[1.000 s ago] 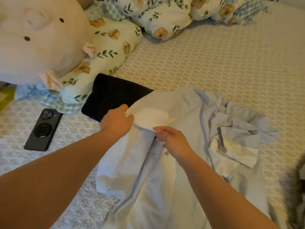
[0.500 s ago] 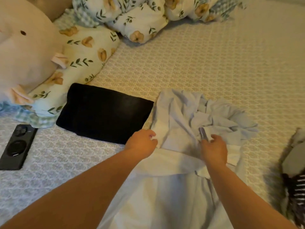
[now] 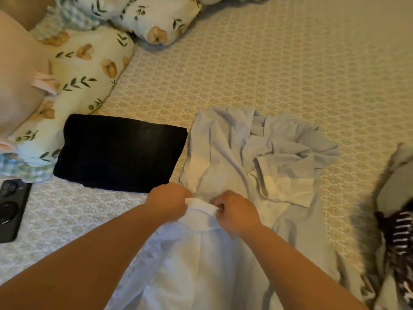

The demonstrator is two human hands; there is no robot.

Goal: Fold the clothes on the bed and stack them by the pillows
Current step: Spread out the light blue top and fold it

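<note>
On the patterned bed (image 3: 268, 70), left hand (image 3: 168, 201) and right hand (image 3: 234, 211) both pinching pale shirt (image 3: 234, 153).

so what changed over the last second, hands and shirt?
Both hands came back toward the person with the light blue shirt, uncovering the corner of the black folded garment it overlapped. Half a second ago they were spread apart; now the left hand and right hand are close together, pinching a bunched white edge of the shirt. The black garment, phone and pillows kept their places; the camera shifted.
</note>
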